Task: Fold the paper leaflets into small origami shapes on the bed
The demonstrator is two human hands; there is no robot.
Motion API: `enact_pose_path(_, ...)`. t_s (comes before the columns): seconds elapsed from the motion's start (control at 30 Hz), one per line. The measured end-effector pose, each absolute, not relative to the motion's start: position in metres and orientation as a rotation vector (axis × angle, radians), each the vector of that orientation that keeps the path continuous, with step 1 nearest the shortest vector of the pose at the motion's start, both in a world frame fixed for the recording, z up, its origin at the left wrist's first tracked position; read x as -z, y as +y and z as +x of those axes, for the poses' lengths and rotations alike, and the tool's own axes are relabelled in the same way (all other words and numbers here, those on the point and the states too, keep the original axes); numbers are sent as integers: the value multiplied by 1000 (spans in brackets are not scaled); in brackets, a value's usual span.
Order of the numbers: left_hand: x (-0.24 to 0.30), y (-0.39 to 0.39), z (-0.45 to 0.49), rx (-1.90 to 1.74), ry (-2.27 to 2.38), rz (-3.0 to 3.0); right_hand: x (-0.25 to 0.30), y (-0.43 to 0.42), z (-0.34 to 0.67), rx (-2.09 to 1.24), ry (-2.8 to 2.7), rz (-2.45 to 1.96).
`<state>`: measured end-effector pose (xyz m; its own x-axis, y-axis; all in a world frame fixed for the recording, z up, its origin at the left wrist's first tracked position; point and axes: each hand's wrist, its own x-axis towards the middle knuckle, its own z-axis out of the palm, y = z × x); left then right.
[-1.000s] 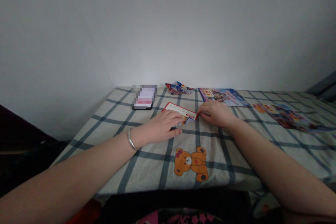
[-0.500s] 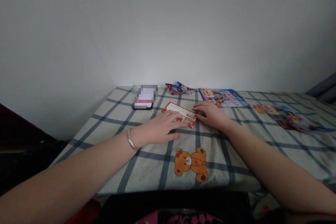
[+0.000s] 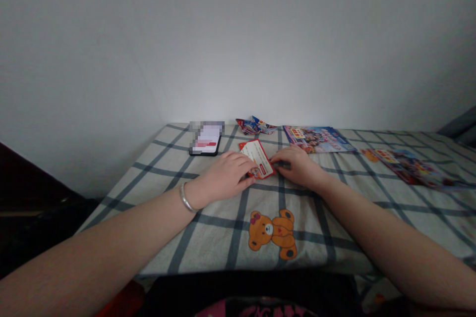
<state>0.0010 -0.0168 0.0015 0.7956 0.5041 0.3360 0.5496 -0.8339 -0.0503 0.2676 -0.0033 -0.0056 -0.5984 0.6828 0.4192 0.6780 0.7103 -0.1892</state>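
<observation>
A small red-bordered paper leaflet [image 3: 258, 158] lies on the checked bed sheet [image 3: 208, 218]. My left hand [image 3: 225, 176], with a silver bangle on its wrist, rests on the leaflet's left part, its fingers pressed down on it. My right hand [image 3: 297, 165] touches the leaflet's right edge with pinched fingertips. The leaflet now sits turned, its long side pointing away from me. What lies under my left palm is hidden.
A black phone [image 3: 206, 138] lies at the back left. A torn blue and red wrapper [image 3: 255, 125] sits near the wall. A colourful booklet [image 3: 316, 138] and a second one [image 3: 409, 167] lie to the right. An orange bear print [image 3: 273, 232] marks the sheet near me.
The leaflet has been turned from lying crosswise to pointing away from me. Both hands shifted slightly with it, staying on its two sides.
</observation>
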Motion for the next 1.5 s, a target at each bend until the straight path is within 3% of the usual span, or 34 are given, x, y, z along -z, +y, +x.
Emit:
enact_pose_path(0.4,-1,-14,1,490,-759,-3054,1,-8,265,0,-2399,-1109)
enact_pose_path(0.83,-3,-18,3,495,-737,-3102,-5,-9,260,457,-2591,-948)
enact_pose_path(1.2,-5,-24,10,453,-883,-2789,-9,-23,243,146,-2648,-814)
enact_pose_path(1.5,-5,-16,6,501,-823,-2901,-10,-12,268,280,-2652,-911)
